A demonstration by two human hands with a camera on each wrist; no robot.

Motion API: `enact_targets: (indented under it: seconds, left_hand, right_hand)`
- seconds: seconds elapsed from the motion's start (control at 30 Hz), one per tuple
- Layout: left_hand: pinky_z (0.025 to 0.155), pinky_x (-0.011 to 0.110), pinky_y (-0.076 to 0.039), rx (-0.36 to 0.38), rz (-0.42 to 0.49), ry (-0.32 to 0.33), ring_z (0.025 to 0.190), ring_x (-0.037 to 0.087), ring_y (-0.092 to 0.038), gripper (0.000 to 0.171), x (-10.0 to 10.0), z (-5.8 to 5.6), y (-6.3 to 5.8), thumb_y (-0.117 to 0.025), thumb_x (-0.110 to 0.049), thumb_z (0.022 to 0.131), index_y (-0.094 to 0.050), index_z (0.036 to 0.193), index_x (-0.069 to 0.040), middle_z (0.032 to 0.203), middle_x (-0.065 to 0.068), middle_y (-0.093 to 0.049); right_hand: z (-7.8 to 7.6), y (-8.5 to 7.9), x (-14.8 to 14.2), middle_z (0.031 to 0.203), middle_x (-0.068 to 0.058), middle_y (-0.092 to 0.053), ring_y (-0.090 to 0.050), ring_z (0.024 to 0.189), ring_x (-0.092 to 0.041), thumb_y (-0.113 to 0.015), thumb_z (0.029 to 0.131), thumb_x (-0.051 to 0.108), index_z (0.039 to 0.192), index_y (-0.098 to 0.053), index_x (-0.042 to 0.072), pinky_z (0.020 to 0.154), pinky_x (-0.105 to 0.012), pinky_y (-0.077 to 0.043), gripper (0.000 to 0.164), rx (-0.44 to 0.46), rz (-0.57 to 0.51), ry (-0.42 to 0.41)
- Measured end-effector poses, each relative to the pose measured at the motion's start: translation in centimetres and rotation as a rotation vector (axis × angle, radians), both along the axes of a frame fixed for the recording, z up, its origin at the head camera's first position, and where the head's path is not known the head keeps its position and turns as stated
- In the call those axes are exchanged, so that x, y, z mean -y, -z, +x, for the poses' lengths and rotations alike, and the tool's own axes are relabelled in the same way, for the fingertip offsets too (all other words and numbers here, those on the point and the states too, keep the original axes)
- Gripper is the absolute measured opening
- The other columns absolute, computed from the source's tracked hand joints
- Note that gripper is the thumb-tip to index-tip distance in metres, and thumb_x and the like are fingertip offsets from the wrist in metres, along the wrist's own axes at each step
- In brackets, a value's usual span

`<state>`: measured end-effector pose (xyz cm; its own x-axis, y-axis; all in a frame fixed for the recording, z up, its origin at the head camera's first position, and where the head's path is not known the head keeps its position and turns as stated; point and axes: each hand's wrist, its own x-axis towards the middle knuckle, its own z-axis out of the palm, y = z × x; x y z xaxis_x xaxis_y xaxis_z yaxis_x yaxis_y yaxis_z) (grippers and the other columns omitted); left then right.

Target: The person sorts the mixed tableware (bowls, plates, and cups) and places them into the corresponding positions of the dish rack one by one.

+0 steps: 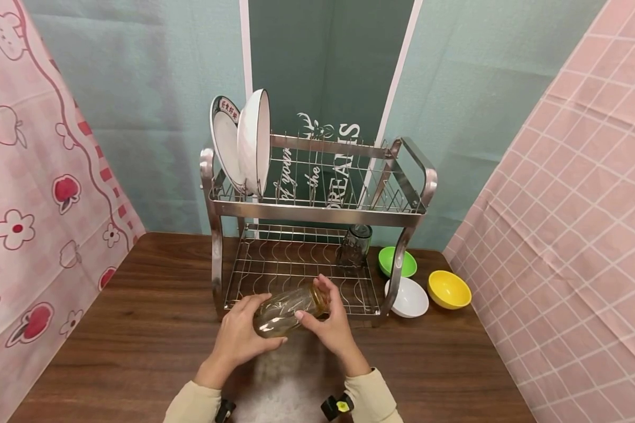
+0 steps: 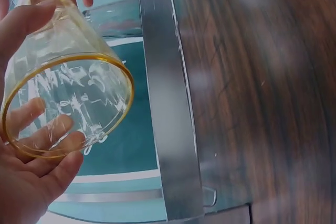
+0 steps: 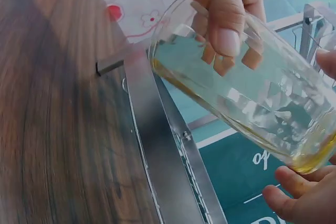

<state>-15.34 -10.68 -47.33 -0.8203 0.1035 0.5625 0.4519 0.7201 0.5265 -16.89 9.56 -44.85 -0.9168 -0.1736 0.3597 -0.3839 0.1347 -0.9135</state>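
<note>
A clear, amber-tinted drinking glass [image 1: 286, 312] is held tilted on its side before the dish rack's lower tier. My left hand [image 1: 239, 333] grips its wide, open end, thumb on one side and fingers on the other. In the left wrist view the amber rim [image 2: 127, 72] of the glass faces the camera, the left fingers showing through the wall. At the narrower base end my right hand [image 1: 334, 330] holds the glass between thumb and fingers. The right wrist view shows yellow-tinted glass at the base [image 3: 315, 156], beside the right fingertips [image 3: 283, 203].
The two-tier metal dish rack [image 1: 317, 212] stands behind the hands. A patterned plate [image 1: 224, 141] and a white bowl [image 1: 254, 141] stand upright in its top tier. A dark glass [image 1: 356, 247] sits below. Green [image 1: 397, 262], white [image 1: 410, 298] and yellow [image 1: 448, 289] bowls lie at right.
</note>
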Motion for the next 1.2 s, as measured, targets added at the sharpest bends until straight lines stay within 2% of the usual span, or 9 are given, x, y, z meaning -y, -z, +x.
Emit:
enact_targets:
  seconds: [0.13, 0.33, 0.6, 0.8, 0.9, 1.0, 1.2]
  left_hand:
    - [0.068, 0.041, -0.049, 0.038, 0.062, -0.008, 0.087, 0.022, -0.060, 0.084, -0.6, 0.2, 0.0, -0.087, -0.047, 0.045, -0.060, 0.117, -0.012, 0.104, 0.003, -0.061]
    - [0.069, 0.039, -0.047, 0.082, 0.110, -0.023, 0.084, 0.018, -0.058, 0.084, -1.3, 0.4, 0.0, -0.086, -0.048, 0.047, -0.060, 0.118, -0.012, 0.101, 0.000, -0.062]
    - [0.074, 0.041, -0.047, 0.094, 0.179, -0.020, 0.091, 0.019, -0.060, 0.083, -1.9, 0.7, 0.0, -0.087, -0.048, 0.046, -0.061, 0.117, -0.014, 0.104, -0.001, -0.063]
    - [0.075, 0.039, -0.047, 0.101, 0.241, 0.002, 0.093, 0.016, -0.059, 0.082, -2.4, 0.8, 0.0, -0.088, -0.046, 0.046, -0.062, 0.116, -0.012, 0.104, -0.003, -0.063]
    - [0.075, 0.039, -0.047, 0.101, 0.248, 0.003, 0.092, 0.016, -0.059, 0.082, -2.5, 0.8, 0.0, -0.089, -0.046, 0.046, -0.062, 0.116, -0.014, 0.103, -0.003, -0.063]
    - [0.074, 0.038, -0.047, 0.105, 0.246, 0.003, 0.091, 0.016, -0.059, 0.081, -2.5, 0.7, 0.2, -0.088, -0.045, 0.046, -0.061, 0.117, -0.016, 0.103, -0.003, -0.063]
    - [0.075, 0.038, -0.047, 0.133, 0.250, 0.018, 0.092, 0.016, -0.058, 0.080, -2.5, 0.6, 0.4, -0.088, -0.046, 0.049, -0.060, 0.118, -0.017, 0.104, -0.003, -0.062]
  right_hand:
    - [0.2, -0.7, 0.2, 0.134, -0.024, -0.041, -0.042, 0.121, -0.033, -0.071, 0.074, -0.002, 0.138, -0.027, -0.005, 0.094, -0.029, -0.038, 0.078, 0.057, -0.139, -0.034]
    - [-0.8, 1.0, 0.2, 0.132, -0.020, -0.041, -0.049, 0.111, -0.024, -0.072, 0.076, 0.002, 0.140, -0.029, 0.002, 0.086, -0.029, -0.045, 0.077, 0.105, -0.277, -0.060]
    - [-1.0, 1.8, 0.5, 0.124, -0.015, -0.047, -0.054, 0.107, -0.023, -0.069, 0.075, 0.003, 0.139, -0.026, -0.002, 0.085, -0.031, -0.047, 0.077, 0.131, -0.500, -0.099]
    - [-1.1, 2.0, 1.0, 0.130, -0.027, -0.045, -0.052, 0.113, -0.024, -0.063, 0.079, -0.001, 0.135, -0.030, 0.000, 0.093, -0.033, -0.042, 0.066, 0.159, -0.711, -0.216]
    - [-1.1, 1.9, 1.1, 0.132, -0.031, -0.042, -0.051, 0.114, -0.025, -0.059, 0.080, -0.003, 0.131, -0.035, -0.001, 0.093, -0.034, -0.042, 0.057, 0.178, -0.745, -0.248]
    - [-0.9, 1.7, 1.3, 0.128, -0.027, -0.048, -0.052, 0.114, -0.025, -0.055, 0.080, -0.006, 0.126, -0.040, -0.002, 0.091, -0.034, -0.043, 0.049, 0.201, -0.766, -0.243]
    - [-0.7, 1.6, 1.8, 0.109, -0.013, -0.061, -0.058, 0.100, -0.020, -0.053, 0.077, -0.007, 0.118, -0.046, 0.000, 0.083, -0.032, -0.047, 0.042, 0.229, -0.796, -0.153]
